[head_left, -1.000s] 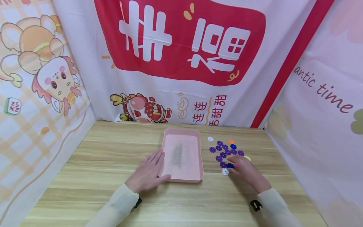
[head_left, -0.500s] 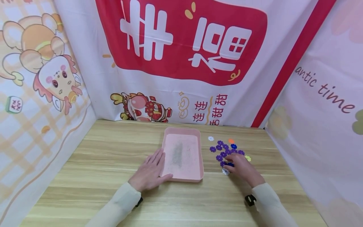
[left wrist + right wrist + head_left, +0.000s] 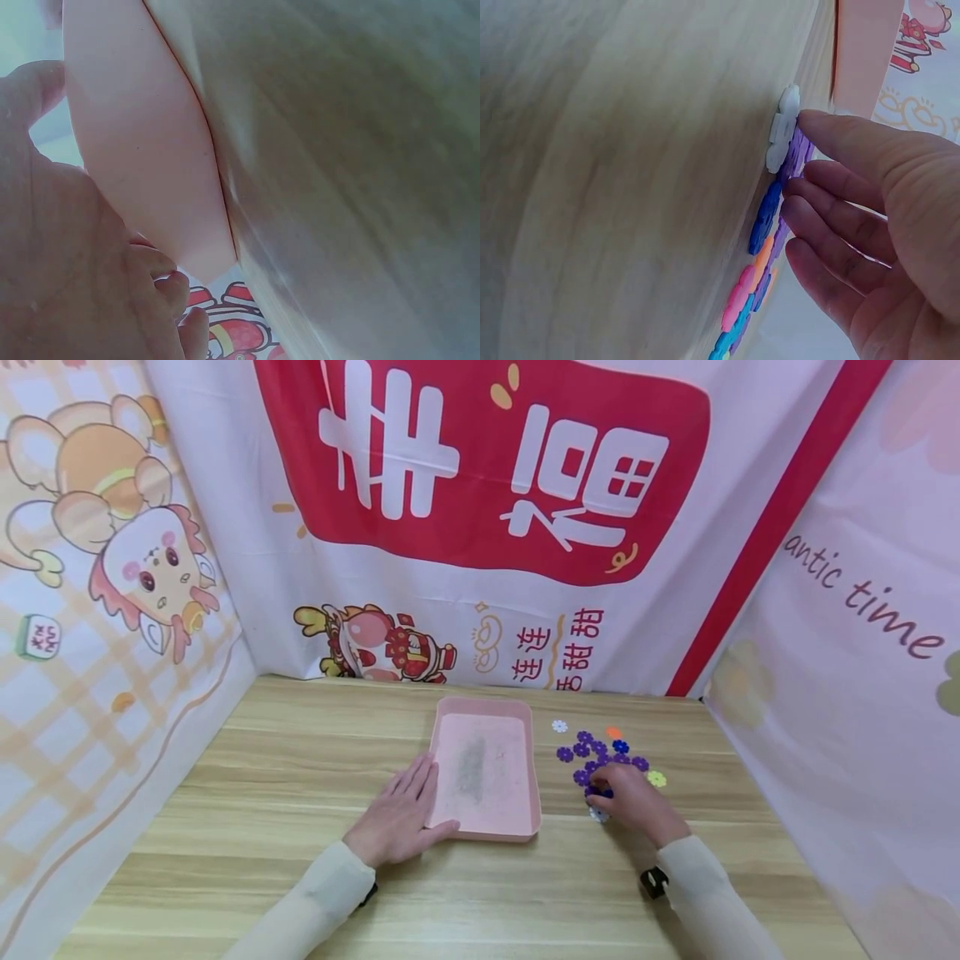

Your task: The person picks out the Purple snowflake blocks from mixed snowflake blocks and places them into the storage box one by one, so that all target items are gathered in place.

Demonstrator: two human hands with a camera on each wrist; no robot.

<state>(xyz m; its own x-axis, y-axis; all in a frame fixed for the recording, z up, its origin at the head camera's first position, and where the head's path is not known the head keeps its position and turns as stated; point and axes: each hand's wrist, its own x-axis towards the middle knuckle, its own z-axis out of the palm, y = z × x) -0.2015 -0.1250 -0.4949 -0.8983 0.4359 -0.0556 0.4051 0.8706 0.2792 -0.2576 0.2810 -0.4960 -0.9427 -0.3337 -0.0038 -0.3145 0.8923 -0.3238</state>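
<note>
My left hand rests at the near left corner of a shallow pink tray, its fingers straight along the left side and the thumb over the front rim. Inside, the tray floor has a grey smudge. To the right lies a cluster of flat flower-shaped plastic pieces, mostly purple. Bent over the cluster's near side is my right hand. In the right wrist view its thumb and fingertips are apart, right at the purple pieces, beside a white flower piece and a dark blue one.
Around the cluster lie a yellow flower piece, an orange one and a second white one. Pink and teal pieces show in the right wrist view. Printed cloth walls enclose the wooden table.
My right hand has shifted slightly left over the cluster, its wrist swinging inward, and the yellow piece has come into fuller view. The left hand stays on the tray.
</note>
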